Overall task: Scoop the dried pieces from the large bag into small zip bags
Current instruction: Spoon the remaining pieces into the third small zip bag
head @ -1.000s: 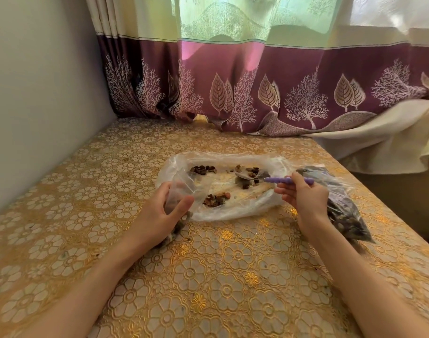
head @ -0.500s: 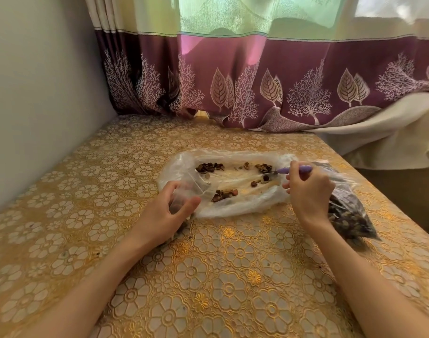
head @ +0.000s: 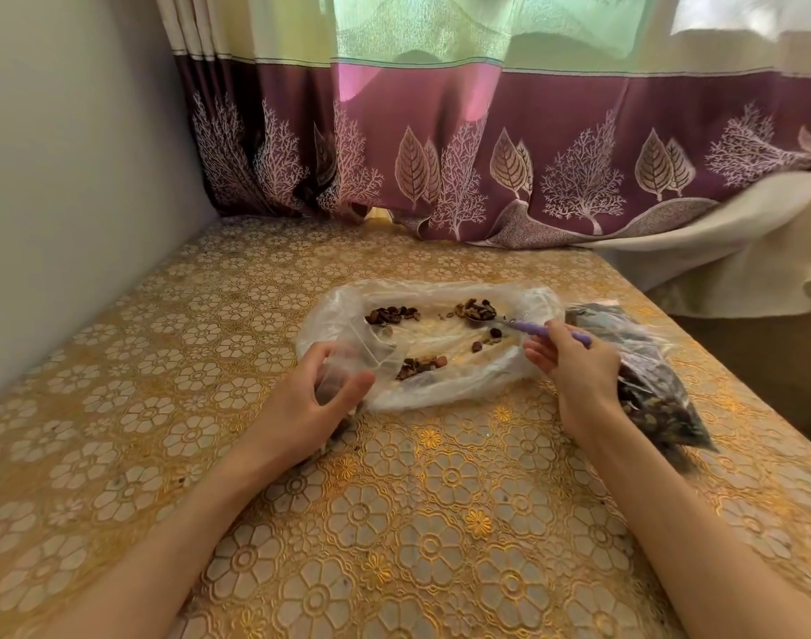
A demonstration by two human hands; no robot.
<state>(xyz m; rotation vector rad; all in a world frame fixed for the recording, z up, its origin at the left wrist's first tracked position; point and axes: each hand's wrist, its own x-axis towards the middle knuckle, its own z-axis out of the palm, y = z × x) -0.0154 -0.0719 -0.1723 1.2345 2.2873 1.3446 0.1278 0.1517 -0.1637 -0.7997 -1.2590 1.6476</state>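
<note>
Scooping: right hand (head: 578,366) pinches purple spoon (head: 539,328), bowl in dried pieces (head: 477,310)
Left hand (head: 316,398): grips small zip bag (head: 348,366), mid-frame
Large bag (head: 440,343): flat, centre of table (head: 163,362)

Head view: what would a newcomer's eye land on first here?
Probably the large clear bag lying open mid-table, with small dark clusters of dried pieces scattered inside. Next, the right hand holding a purple-handled spoon whose bowl sits at the far-right cluster, and the left hand gripping a small zip bag at the big bag's near-left edge. Behind, the maroon curtain with leaf and tree prints dominates the backdrop.
</note>
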